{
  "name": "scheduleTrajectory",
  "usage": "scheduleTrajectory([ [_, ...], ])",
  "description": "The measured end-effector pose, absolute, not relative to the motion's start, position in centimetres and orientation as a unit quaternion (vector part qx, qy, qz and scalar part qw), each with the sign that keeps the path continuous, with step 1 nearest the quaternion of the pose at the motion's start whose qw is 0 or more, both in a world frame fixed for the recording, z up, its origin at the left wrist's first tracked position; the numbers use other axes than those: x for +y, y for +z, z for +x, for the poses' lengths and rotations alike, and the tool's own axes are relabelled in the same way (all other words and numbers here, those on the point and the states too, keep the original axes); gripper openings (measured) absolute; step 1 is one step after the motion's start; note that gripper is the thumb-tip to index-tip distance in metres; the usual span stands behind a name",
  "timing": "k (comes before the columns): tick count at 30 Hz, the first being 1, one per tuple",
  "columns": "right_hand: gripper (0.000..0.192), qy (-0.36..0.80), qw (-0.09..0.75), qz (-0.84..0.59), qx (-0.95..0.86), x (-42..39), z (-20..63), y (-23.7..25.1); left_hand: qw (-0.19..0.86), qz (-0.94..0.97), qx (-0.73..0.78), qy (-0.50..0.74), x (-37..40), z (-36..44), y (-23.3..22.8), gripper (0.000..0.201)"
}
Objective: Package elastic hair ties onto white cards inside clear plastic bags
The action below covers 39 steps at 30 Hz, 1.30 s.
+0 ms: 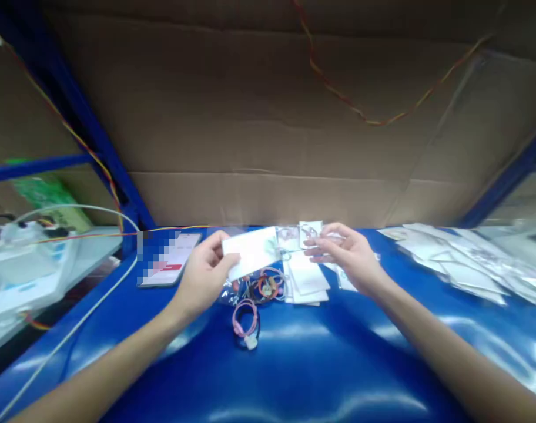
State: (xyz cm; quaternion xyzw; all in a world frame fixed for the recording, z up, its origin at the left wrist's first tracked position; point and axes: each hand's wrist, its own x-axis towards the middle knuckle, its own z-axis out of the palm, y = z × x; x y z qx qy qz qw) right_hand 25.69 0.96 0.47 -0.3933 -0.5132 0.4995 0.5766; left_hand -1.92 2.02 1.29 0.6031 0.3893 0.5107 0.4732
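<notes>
My left hand (208, 267) pinches a white card (250, 252) between thumb and fingers, raised over the blue surface. A faint greyish-green mark shows at the card's right end. My right hand (345, 252) is to the right of the card, apart from it, with its fingers spread; I make out nothing held in it. Below the card lies a tangle of cord bracelets (268, 286), partly hidden. A pink cord bracelet (245, 317) with a pale charm lies nearer to me. Between my hands rests a stack of white cards (308, 276), with small clear packets (289, 238) behind it.
A phone (173, 261) lies left of my left hand. Many white cards and clear packets (457, 258) are spread at the right. A cardboard wall (268, 129) stands behind the blue tabletop (303, 376). A white cable (83, 317) runs along the left side.
</notes>
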Motion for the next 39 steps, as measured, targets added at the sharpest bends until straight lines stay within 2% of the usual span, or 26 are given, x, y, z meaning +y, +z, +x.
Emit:
scheduleTrajectory([
  [4,0.034,0.506,0.562,-0.361,-0.546,0.4,24.5,-0.2,0.410,0.540,0.351,0.647,2.9,-2.7,1.8,0.015],
  [8,0.019,0.386,0.597,-0.351,-0.609,-0.4,24.3,0.3,0.379,0.488,0.324,0.717,3.6,-3.1,2.1,0.015],
  [10,0.005,0.307,0.543,-0.345,-0.702,-1.0,24.3,0.6,0.369,0.486,0.322,0.724,3.7,-3.2,2.0,0.014],
  [11,0.004,0.276,0.504,-0.338,-0.746,-1.3,24.2,0.7,0.364,0.488,0.322,0.724,3.7,-3.2,1.8,0.014],
  [13,0.013,0.242,0.448,-0.327,-0.796,-1.8,24.0,0.8,0.357,0.496,0.325,0.722,3.7,-3.2,1.5,0.014],
  [15,0.014,0.235,0.457,-0.336,-0.789,-1.9,23.8,0.8,0.356,0.502,0.327,0.718,3.7,-3.3,1.3,0.015],
  [18,0.010,0.268,0.539,-0.355,-0.715,-1.4,24.1,0.8,0.368,0.515,0.330,0.700,3.4,-3.2,1.4,0.017],
  [21,0.016,0.398,0.621,-0.314,-0.598,-0.5,24.9,1.2,0.393,0.555,0.332,0.654,2.7,-2.8,1.8,0.025],
  [23,0.021,0.484,0.607,-0.298,-0.555,-0.2,25.4,1.4,0.424,0.583,0.331,0.609,2.0,-2.3,2.0,0.029],
  [25,0.031,0.516,0.557,-0.328,-0.563,-0.3,25.4,1.5,0.467,0.601,0.324,0.562,1.3,-1.6,1.9,0.030],
  [27,0.039,0.493,0.510,-0.388,-0.589,-0.5,25.0,1.3,0.514,0.607,0.314,0.519,0.7,-0.8,1.5,0.030],
  [29,0.035,0.447,0.479,-0.438,-0.615,-0.7,24.4,1.1,0.552,0.607,0.311,0.479,0.2,-0.3,1.0,0.031],
  [32,0.033,0.408,0.484,-0.458,-0.624,-0.5,24.2,0.8,0.562,0.640,0.310,0.422,0.0,-0.2,0.6,0.028],
  [35,0.028,0.354,0.504,-0.491,-0.616,0.3,25.3,1.0,0.488,0.737,0.282,0.373,0.1,-0.8,0.9,0.022],
  [37,0.023,0.276,0.446,-0.531,-0.666,0.8,26.5,1.2,0.377,0.812,0.277,0.349,0.5,-1.5,1.3,0.017],
  [39,0.022,0.208,0.354,-0.548,-0.729,1.2,27.6,1.3,0.219,0.871,0.297,0.326,1.2,-2.3,1.4,0.015],
])
